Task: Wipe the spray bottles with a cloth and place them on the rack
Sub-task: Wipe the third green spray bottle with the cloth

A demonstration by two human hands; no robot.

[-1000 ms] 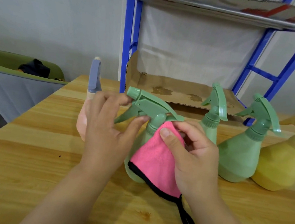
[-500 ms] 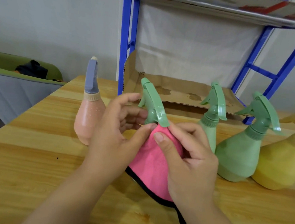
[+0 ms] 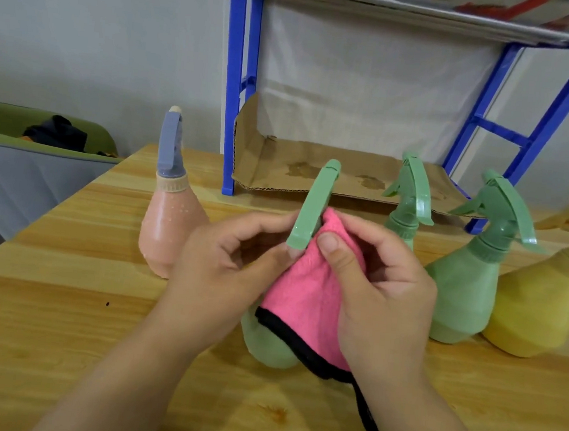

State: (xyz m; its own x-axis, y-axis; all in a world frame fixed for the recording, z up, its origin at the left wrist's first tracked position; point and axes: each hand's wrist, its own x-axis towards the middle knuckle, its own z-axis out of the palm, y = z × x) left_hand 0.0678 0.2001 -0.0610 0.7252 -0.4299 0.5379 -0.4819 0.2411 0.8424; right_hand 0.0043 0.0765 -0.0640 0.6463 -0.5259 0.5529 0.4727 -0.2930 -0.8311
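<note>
Wooden tabletop (image 3: 42,331) fills the lower frame; at centre, your left grip (image 3: 216,268) pinches the bottle (image 3: 266,342) by its sprayer while your right grip (image 3: 386,293) holds the cloth (image 3: 303,296) against its neck.

No text, label, brand or number can be read. Red printed marks are seen on the cardboard sheet (image 3: 483,6) laid on the upper shelf of the blue rack (image 3: 234,73). They are cut off by the top edge of the view and too blurred to be made out.
</note>
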